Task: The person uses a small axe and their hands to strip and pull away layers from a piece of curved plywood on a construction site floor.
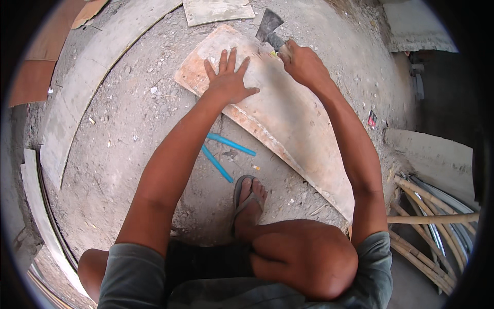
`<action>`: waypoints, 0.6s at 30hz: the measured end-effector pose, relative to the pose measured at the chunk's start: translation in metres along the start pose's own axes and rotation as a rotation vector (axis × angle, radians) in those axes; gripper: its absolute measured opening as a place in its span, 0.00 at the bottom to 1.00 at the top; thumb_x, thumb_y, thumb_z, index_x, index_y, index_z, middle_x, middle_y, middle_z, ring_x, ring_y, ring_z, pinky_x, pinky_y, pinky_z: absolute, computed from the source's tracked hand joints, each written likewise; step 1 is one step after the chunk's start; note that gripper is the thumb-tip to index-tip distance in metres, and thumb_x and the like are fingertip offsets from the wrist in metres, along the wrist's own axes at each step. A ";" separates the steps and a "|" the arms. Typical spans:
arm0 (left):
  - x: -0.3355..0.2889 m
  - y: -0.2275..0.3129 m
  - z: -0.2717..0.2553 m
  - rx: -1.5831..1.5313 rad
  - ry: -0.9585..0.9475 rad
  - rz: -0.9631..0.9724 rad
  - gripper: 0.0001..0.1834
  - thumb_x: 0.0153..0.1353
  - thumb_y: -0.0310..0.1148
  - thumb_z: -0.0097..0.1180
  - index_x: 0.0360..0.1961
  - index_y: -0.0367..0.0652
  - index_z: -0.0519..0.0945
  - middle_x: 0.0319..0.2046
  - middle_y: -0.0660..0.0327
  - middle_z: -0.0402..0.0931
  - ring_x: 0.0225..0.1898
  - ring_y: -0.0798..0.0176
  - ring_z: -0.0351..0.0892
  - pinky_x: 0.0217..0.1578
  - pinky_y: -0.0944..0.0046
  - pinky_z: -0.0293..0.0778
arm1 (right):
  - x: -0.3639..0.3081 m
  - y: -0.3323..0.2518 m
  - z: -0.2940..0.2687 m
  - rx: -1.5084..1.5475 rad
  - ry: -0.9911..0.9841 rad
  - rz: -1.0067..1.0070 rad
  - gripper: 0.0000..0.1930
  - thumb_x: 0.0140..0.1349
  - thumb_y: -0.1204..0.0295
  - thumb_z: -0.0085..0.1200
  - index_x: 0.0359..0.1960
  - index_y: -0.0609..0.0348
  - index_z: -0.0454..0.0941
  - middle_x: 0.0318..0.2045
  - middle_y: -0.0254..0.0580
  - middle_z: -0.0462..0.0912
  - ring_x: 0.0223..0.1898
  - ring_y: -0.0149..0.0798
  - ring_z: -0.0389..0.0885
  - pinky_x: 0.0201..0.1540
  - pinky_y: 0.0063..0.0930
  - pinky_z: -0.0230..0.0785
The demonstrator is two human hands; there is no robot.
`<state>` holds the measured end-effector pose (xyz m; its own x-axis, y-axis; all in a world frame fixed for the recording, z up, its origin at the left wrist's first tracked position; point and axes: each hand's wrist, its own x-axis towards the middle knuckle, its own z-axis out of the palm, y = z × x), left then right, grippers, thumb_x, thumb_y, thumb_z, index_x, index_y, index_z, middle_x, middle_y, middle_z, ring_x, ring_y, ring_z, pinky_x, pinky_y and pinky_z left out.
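Observation:
A worn, pale board (288, 123) with reddish-brown stains lies slantwise on the ground before me. My left hand (230, 80) is spread flat on its upper left part, fingers apart. At the board's far right edge my right hand (304, 63) is wrapped round the handle of a hatchet (269, 26). The hatchet's dark, flared head points up and left, past the board's far edge. A tool with two blue handles (231, 144) lies near the board's near edge; its head is hidden from view.
Long curved-looking sheets (85, 87) lie at the left, and another flat panel (218, 11) at the far side. Bamboo poles and pipes (437, 221) are piled at the right, below a grey slab (432, 157). My sandalled foot (249, 198) rests on the dusty ground near the blue handles.

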<state>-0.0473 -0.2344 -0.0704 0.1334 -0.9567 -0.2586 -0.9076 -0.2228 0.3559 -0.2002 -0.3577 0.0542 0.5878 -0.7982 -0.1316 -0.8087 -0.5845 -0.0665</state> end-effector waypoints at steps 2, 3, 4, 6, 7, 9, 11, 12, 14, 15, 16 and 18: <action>-0.003 -0.006 0.003 0.012 -0.003 -0.006 0.59 0.59 0.75 0.55 0.83 0.58 0.49 0.83 0.48 0.26 0.83 0.42 0.21 0.70 0.16 0.25 | 0.001 -0.008 -0.011 0.140 0.109 0.051 0.19 0.73 0.56 0.52 0.55 0.57 0.75 0.39 0.63 0.87 0.44 0.66 0.86 0.46 0.60 0.76; -0.004 -0.008 0.003 0.017 0.006 -0.006 0.59 0.59 0.75 0.55 0.83 0.58 0.49 0.83 0.48 0.27 0.83 0.42 0.20 0.70 0.15 0.25 | -0.004 -0.013 -0.015 0.141 0.107 0.047 0.19 0.73 0.56 0.52 0.55 0.57 0.75 0.39 0.63 0.87 0.44 0.66 0.86 0.46 0.60 0.76; -0.006 -0.009 0.003 0.017 0.006 -0.012 0.59 0.59 0.75 0.55 0.83 0.58 0.49 0.83 0.48 0.27 0.83 0.42 0.20 0.70 0.15 0.25 | -0.008 -0.017 -0.017 0.228 0.187 0.059 0.19 0.73 0.56 0.52 0.55 0.57 0.75 0.38 0.63 0.87 0.43 0.66 0.86 0.46 0.60 0.76; -0.005 -0.004 -0.001 -0.011 -0.006 -0.014 0.58 0.60 0.73 0.56 0.83 0.58 0.49 0.84 0.50 0.26 0.83 0.44 0.20 0.71 0.18 0.22 | -0.015 -0.016 -0.006 0.277 0.290 0.055 0.20 0.73 0.56 0.52 0.55 0.58 0.75 0.37 0.65 0.87 0.41 0.69 0.86 0.45 0.62 0.75; -0.003 -0.002 -0.003 -0.012 -0.003 -0.011 0.58 0.60 0.73 0.56 0.83 0.58 0.49 0.84 0.50 0.26 0.83 0.44 0.20 0.71 0.18 0.22 | -0.019 -0.010 0.008 0.205 0.188 0.036 0.19 0.73 0.56 0.52 0.55 0.59 0.74 0.37 0.67 0.86 0.42 0.70 0.85 0.45 0.62 0.75; 0.002 0.009 -0.001 -0.017 -0.002 0.004 0.58 0.60 0.73 0.56 0.83 0.58 0.49 0.84 0.50 0.26 0.83 0.44 0.20 0.71 0.18 0.22 | -0.013 0.029 0.045 -0.058 -0.060 -0.004 0.20 0.74 0.57 0.51 0.56 0.59 0.73 0.36 0.67 0.86 0.42 0.71 0.85 0.46 0.63 0.75; 0.000 0.000 0.001 -0.009 0.004 0.001 0.58 0.60 0.73 0.56 0.83 0.58 0.49 0.84 0.49 0.27 0.83 0.44 0.20 0.71 0.18 0.22 | -0.012 0.024 0.037 0.059 0.021 0.064 0.20 0.74 0.57 0.52 0.56 0.59 0.74 0.37 0.67 0.86 0.42 0.71 0.85 0.45 0.63 0.75; -0.003 -0.002 0.003 -0.008 0.010 -0.006 0.58 0.60 0.73 0.56 0.83 0.58 0.49 0.84 0.49 0.27 0.83 0.44 0.20 0.71 0.18 0.22 | -0.013 0.019 0.031 0.169 0.097 0.128 0.20 0.74 0.56 0.52 0.57 0.59 0.74 0.37 0.66 0.86 0.41 0.70 0.85 0.45 0.62 0.75; -0.006 -0.005 0.003 0.006 0.005 -0.018 0.58 0.60 0.73 0.56 0.83 0.58 0.49 0.84 0.49 0.27 0.83 0.44 0.20 0.71 0.17 0.22 | -0.024 -0.001 0.018 0.296 0.209 0.108 0.20 0.74 0.56 0.52 0.56 0.59 0.74 0.38 0.65 0.86 0.40 0.69 0.85 0.44 0.62 0.75; -0.005 -0.003 0.002 0.008 0.009 -0.016 0.58 0.60 0.73 0.56 0.83 0.58 0.49 0.84 0.49 0.28 0.83 0.44 0.20 0.71 0.17 0.22 | -0.029 -0.009 0.013 0.406 0.329 0.095 0.20 0.74 0.56 0.52 0.56 0.59 0.74 0.39 0.64 0.87 0.39 0.69 0.85 0.44 0.61 0.75; -0.005 -0.002 0.001 0.007 0.009 -0.015 0.58 0.60 0.73 0.56 0.83 0.58 0.49 0.84 0.49 0.28 0.83 0.44 0.20 0.71 0.17 0.22 | -0.030 -0.014 0.012 0.346 0.370 0.021 0.20 0.74 0.56 0.52 0.55 0.58 0.74 0.39 0.63 0.87 0.37 0.67 0.86 0.42 0.60 0.77; -0.006 -0.004 0.001 0.006 0.008 -0.020 0.58 0.60 0.73 0.56 0.83 0.58 0.50 0.84 0.49 0.28 0.83 0.44 0.20 0.70 0.17 0.21 | -0.034 -0.027 0.008 0.238 0.298 -0.043 0.20 0.74 0.56 0.52 0.56 0.58 0.74 0.39 0.63 0.87 0.38 0.67 0.86 0.43 0.59 0.77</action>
<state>-0.0451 -0.2281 -0.0715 0.1549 -0.9535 -0.2585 -0.9070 -0.2409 0.3453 -0.1987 -0.3138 0.0525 0.5743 -0.8013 0.1676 -0.7451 -0.5964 -0.2984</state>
